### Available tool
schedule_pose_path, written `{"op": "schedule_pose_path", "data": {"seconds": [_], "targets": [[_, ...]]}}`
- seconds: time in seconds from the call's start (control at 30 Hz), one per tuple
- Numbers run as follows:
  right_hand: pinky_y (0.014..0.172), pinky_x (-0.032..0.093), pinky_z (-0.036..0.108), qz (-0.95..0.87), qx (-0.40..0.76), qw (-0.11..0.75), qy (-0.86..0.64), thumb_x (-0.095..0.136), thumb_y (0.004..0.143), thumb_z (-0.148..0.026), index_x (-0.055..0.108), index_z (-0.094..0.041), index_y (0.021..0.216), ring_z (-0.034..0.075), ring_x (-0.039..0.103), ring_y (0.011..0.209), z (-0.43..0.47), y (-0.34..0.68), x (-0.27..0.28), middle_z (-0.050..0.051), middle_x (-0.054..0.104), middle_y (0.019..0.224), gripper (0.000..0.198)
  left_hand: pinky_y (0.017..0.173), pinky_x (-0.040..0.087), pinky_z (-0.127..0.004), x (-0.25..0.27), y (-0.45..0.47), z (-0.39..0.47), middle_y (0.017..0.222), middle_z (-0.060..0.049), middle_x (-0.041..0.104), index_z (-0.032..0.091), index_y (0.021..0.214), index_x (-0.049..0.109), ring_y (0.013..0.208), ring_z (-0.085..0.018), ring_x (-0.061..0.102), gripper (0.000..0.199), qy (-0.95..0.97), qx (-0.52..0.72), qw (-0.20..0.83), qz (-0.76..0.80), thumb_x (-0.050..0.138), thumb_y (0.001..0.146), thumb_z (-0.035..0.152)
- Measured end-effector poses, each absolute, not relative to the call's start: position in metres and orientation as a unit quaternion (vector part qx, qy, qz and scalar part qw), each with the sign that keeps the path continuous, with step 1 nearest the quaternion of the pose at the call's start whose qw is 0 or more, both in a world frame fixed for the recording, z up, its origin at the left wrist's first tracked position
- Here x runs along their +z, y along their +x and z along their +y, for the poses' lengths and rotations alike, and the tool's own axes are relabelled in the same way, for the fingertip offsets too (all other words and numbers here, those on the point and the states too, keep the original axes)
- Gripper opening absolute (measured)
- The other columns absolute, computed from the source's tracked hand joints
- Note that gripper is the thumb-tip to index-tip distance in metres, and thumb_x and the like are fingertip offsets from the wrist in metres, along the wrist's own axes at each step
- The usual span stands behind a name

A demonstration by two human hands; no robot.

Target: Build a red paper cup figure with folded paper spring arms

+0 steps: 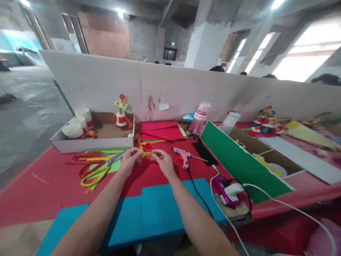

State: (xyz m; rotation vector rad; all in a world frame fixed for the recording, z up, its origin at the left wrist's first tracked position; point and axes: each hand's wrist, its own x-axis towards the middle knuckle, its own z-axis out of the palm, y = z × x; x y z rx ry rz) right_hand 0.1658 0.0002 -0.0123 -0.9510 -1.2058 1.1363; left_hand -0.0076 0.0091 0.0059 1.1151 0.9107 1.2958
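Stretched between my two hands is a short folded paper spring (149,154), yellow-green with darker folds. My left hand (131,159) pinches its left end, and my right hand (163,160) grips the right end. A pair of scissors (103,167) with yellow and red handles lies left of my left hand, over green, orange and yellow paper strips (106,155). Right of my right hand rests a pink hot glue gun (183,156), a glue stick poking out of its back. Just beyond the spring sits a small red ring-like piece (148,146).
At the back left a shallow box (92,142) holds paper cups (73,131) and a paper-cup robot figure (121,115). Red paper sheets (162,130) lie ahead. To the right are a phone (204,153), a pink bottle (200,116), a green-sided box (239,163) and a purple power strip (226,193) with cables.
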Motion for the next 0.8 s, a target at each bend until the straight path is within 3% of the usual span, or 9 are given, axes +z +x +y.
{"op": "schedule_pose_path", "data": {"seconds": [0.3, 0.47, 0.67, 0.8], "targets": [[0.075, 0.057, 0.032, -0.425, 0.537, 0.616, -0.390, 0.074, 0.070, -0.045, 0.066, -0.020, 0.093, 0.015, 0.067, 0.072, 0.002, 0.165, -0.010, 0.002, 0.068, 0.083, 0.035, 0.051, 0.043, -0.022, 0.010, -0.006, 0.007, 0.058, 0.003, 0.056, 0.017, 0.078, 0.060, 0.051, -0.009, 0.051, 0.027, 0.487, 0.558, 0.555, 0.378, 0.076, 0.069, 0.038], [0.069, 0.058, 0.030, -0.414, 0.624, 0.558, -0.359, 0.070, 0.073, -0.051, 0.064, -0.019, 0.094, 0.012, 0.065, 0.066, 0.002, 0.161, -0.017, 0.001, 0.066, 0.080, 0.039, 0.057, 0.044, -0.023, 0.014, -0.001, 0.003, 0.062, 0.002, 0.059, 0.016, 0.080, 0.064, 0.056, -0.010, 0.053, 0.028, 0.542, 0.535, 0.516, 0.393, 0.078, 0.066, 0.036], [0.065, 0.057, 0.026, -0.464, 0.574, 0.556, -0.383, 0.074, 0.070, -0.044, 0.067, -0.019, 0.093, 0.012, 0.065, 0.062, -0.001, 0.159, -0.016, -0.002, 0.066, 0.069, 0.034, 0.059, 0.047, -0.024, 0.009, 0.000, 0.004, 0.073, 0.000, 0.063, 0.018, 0.100, 0.062, 0.060, -0.012, 0.058, 0.040, 0.532, 0.509, 0.556, 0.385, 0.075, 0.070, 0.041], [0.070, 0.058, 0.029, -0.503, 0.537, 0.565, -0.374, 0.072, 0.073, -0.041, 0.068, -0.021, 0.094, 0.015, 0.069, 0.069, -0.002, 0.159, -0.015, 0.000, 0.071, 0.079, 0.028, 0.052, 0.042, -0.021, 0.004, 0.001, 0.005, 0.060, 0.002, 0.057, 0.016, 0.086, 0.060, 0.050, -0.009, 0.052, 0.032, 0.518, 0.494, 0.585, 0.380, 0.068, 0.077, 0.045]]}}
